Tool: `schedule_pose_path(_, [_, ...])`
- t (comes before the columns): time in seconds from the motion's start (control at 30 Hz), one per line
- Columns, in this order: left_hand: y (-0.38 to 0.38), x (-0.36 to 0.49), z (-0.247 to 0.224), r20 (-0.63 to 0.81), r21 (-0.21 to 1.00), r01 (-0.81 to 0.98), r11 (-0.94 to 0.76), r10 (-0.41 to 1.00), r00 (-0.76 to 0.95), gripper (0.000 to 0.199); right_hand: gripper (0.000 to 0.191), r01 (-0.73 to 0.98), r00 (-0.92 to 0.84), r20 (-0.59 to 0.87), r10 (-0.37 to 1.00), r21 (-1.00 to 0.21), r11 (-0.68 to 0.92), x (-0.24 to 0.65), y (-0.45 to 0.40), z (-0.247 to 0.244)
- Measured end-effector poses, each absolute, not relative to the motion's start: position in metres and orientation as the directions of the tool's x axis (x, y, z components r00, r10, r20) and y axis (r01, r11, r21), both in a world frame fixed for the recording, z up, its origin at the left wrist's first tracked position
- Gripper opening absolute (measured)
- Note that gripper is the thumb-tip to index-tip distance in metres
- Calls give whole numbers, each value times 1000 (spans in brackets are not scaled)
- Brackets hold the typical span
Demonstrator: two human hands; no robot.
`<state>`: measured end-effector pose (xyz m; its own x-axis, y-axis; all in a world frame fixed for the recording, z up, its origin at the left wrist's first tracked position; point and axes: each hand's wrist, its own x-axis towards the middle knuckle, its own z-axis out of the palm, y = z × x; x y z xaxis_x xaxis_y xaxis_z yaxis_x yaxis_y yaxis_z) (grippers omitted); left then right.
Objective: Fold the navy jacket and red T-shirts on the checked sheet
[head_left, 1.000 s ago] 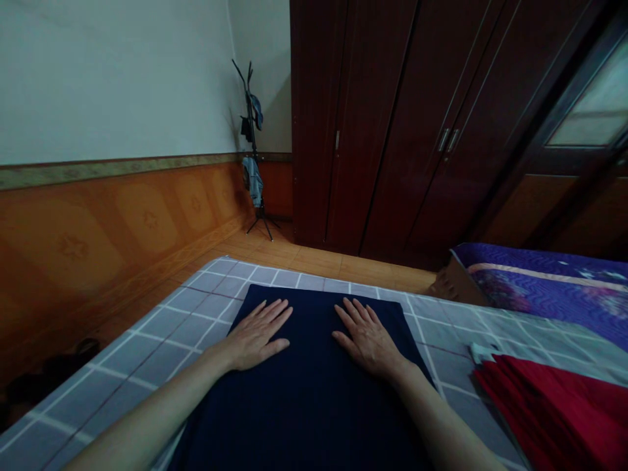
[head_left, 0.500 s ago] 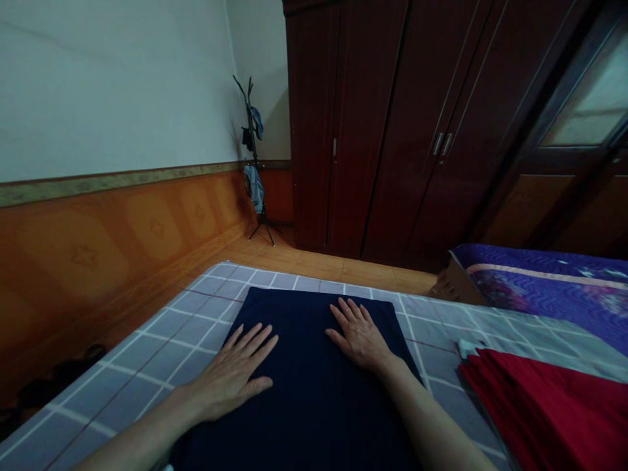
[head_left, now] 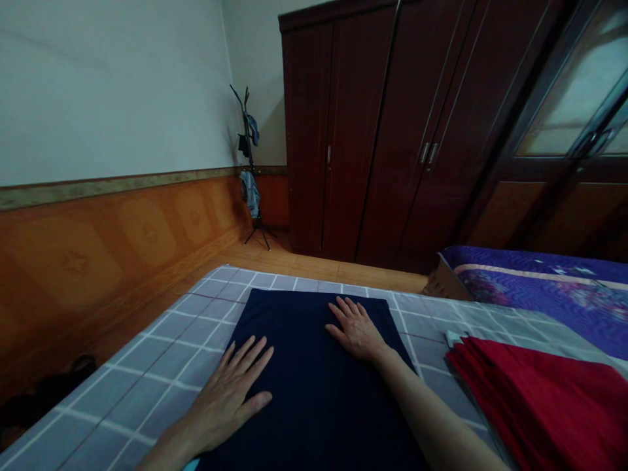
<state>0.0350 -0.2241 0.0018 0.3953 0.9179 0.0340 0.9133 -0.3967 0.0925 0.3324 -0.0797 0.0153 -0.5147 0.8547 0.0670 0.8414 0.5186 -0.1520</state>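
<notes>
bedroom w/ dark red-brown wardrobe point(head_left: 373, 131) along far side, black coat rack point(head_left: 250, 163) in corner w/ blue clothes hanging on it. purple quilt point(head_left: 540, 294) at rt, just past grey check bedsheet point(head_left: 432, 353). red cloth pile point(head_left: 534, 399) lies on sheet at rt in overlapping layers, apart from navy cloth point(head_left: 314, 392). navy cloth sits mid-sheet, right in front of person, far edge straight, near end running out of view. looks spread flat, no creases seen; can't tell if it's already folded underneath, and nothing else shows as left to smooth. left hand point(head_left: 230, 392) lies flat on cloth nr its left edge, fingers point(head_left: 250, 356) spread wide. right hand point(head_left: 356, 330) lies flat nr far rt corner, fingers point(head_left: 349, 313) slightly apart. neither clamps anything.
</notes>
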Motion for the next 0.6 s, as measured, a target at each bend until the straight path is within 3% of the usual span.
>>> schedule_pose_path(0.23, [-223,33,0,63,128,906,-404,915,399,62,67,849,-517,-21,856,-140,509,300,-111,39])
schedule_pose_path(0.37, [-222,31,-4,80,135,902,-411,911,404,61,64,658,-732,-4,681,-261,706,263,-161,37])
schedule_pose_path(0.47, [-222,31,-5,80,135,905,-403,915,396,61,66,569,-804,-24,594,-319,758,259,-179,30])
schedule_pose_path(0.6, [-224,32,-2,93,157,897,-413,911,403,61,70,732,-665,-36,746,-235,640,301,-156,26])
